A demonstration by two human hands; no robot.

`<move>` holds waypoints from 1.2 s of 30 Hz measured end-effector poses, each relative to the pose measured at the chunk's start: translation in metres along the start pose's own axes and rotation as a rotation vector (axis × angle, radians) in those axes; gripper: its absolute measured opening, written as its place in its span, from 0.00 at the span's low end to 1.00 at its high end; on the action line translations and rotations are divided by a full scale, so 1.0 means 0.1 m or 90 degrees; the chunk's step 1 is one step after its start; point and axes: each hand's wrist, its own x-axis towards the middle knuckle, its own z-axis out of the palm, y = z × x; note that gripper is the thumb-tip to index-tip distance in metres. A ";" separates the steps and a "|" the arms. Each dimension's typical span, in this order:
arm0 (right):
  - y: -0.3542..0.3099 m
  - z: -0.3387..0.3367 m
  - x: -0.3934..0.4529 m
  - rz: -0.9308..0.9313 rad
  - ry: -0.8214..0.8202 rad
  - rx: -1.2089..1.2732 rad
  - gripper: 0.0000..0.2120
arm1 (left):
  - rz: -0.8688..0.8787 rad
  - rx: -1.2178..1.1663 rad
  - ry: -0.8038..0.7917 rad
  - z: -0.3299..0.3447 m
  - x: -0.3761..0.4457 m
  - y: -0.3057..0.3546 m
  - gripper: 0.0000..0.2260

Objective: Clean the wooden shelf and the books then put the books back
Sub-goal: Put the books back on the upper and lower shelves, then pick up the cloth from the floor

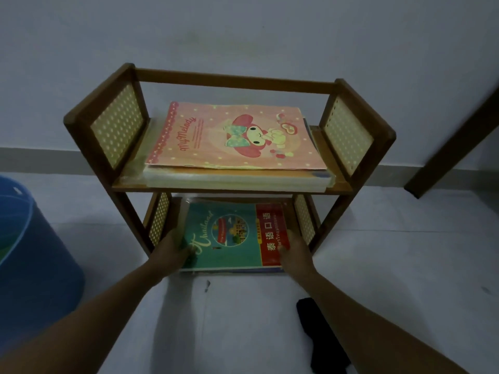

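A: Status? Both hands grip the book stack (pixel 234 236), lower centre: left hand (pixel 172 248), right hand (pixel 293 248).
B: Likely seating it in the wooden shelf (pixel 229 188)'s lower tier; next, slide level.

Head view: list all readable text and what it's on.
"My Melody": pink book, top of the upper stack on the shelf.
"Thailand": teal book, lower tier, in gold script.
"泰语口语": red strip on the teal book's right side.
Small print beside "My Melody", the round emblem on the teal book, and the Thai line on the red strip: too small or blurred to read.
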 end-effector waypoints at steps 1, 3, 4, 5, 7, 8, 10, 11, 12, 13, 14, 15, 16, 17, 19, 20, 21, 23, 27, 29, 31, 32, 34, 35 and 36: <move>0.06 -0.03 -0.06 -0.033 -0.031 0.004 0.22 | 0.029 -0.038 -0.032 0.00 -0.07 -0.02 0.19; 0.21 -0.09 -0.17 -0.083 -0.115 0.024 0.32 | 0.116 -0.026 -0.065 -0.02 -0.20 -0.08 0.30; 0.29 -0.11 -0.21 -0.095 -0.145 0.015 0.38 | 0.155 0.027 -0.067 -0.04 -0.25 -0.12 0.36; 0.35 -0.12 -0.23 -0.098 -0.157 -0.013 0.41 | 0.170 0.089 -0.062 -0.05 -0.29 -0.11 0.37; 0.41 -0.11 -0.26 -0.112 -0.121 -0.082 0.41 | 0.182 0.191 -0.020 -0.04 -0.33 -0.10 0.32; 0.40 -0.09 -0.28 -0.119 -0.088 -0.118 0.40 | 0.193 0.230 -0.006 -0.02 -0.34 -0.10 0.29; 0.33 -0.06 -0.24 -0.126 -0.045 -0.200 0.38 | 0.184 0.286 0.034 -0.01 -0.31 -0.08 0.28; 0.29 -0.05 -0.21 -0.123 -0.034 -0.232 0.36 | 0.158 0.303 0.065 -0.01 -0.27 -0.08 0.30; 0.26 -0.03 -0.19 -0.117 -0.023 -0.249 0.33 | 0.123 0.306 0.091 -0.01 -0.23 -0.08 0.32; 0.24 -0.02 -0.16 -0.105 -0.014 -0.259 0.29 | 0.099 0.312 0.098 -0.02 -0.21 -0.06 0.31; 0.21 -0.03 -0.13 -0.093 -0.010 -0.271 0.26 | 0.088 0.338 0.089 -0.02 -0.18 -0.04 0.28; 0.18 -0.03 -0.11 -0.082 -0.009 -0.288 0.23 | 0.084 0.382 0.061 -0.03 -0.16 -0.02 0.26; 0.17 -0.03 -0.09 -0.075 -0.013 -0.309 0.21 | 0.084 0.412 0.023 -0.04 -0.14 -0.01 0.25; 0.16 -0.03 -0.08 -0.072 -0.014 -0.325 0.20 | 0.084 0.429 -0.010 -0.06 -0.13 -0.01 0.25; 0.16 -0.03 -0.08 -0.079 -0.008 -0.339 0.19 | 0.093 0.443 -0.019 -0.08 -0.12 -0.04 0.22; 0.15 -0.03 -0.10 -0.089 -0.001 -0.340 0.18 | 0.090 0.419 0.003 -0.08 -0.12 -0.08 0.16; 0.15 -0.03 -0.10 -0.097 0.003 -0.339 0.18 | 0.087 0.392 0.031 -0.09 -0.12 -0.12 0.11; 0.15 -0.05 -0.12 -0.103 -0.006 -0.321 0.20 | 0.087 0.371 0.080 -0.07 -0.14 -0.15 0.09; 0.17 -0.26 -0.25 -0.087 -0.035 -0.170 0.20 | 0.121 0.344 0.089 -0.01 -0.28 -0.09 0.09; 0.30 -0.48 -0.41 -0.032 -0.045 -0.196 0.20 | 0.149 0.320 0.139 0.05 -0.44 -0.04 0.14; 0.52 -0.71 -0.60 0.067 -0.118 -0.312 0.26 | 0.134 0.282 0.212 0.13 -0.61 -0.06 0.14; 0.61 -0.79 -0.70 0.102 -0.164 -0.357 0.29 | 0.106 0.266 0.226 0.19 -0.69 -0.08 0.14; 0.73 -0.87 -0.87 0.143 -0.211 -0.374 0.33 | 0.073 0.257 0.195 0.30 -0.84 -0.10 0.18; 0.74 -0.87 -0.93 0.162 -0.210 -0.351 0.33 | 0.063 0.257 0.166 0.35 -0.90 -0.08 0.20; 0.73 -0.84 -0.96 0.187 -0.198 -0.311 0.32 | 0.060 0.262 0.141 0.40 -0.95 -0.06 0.21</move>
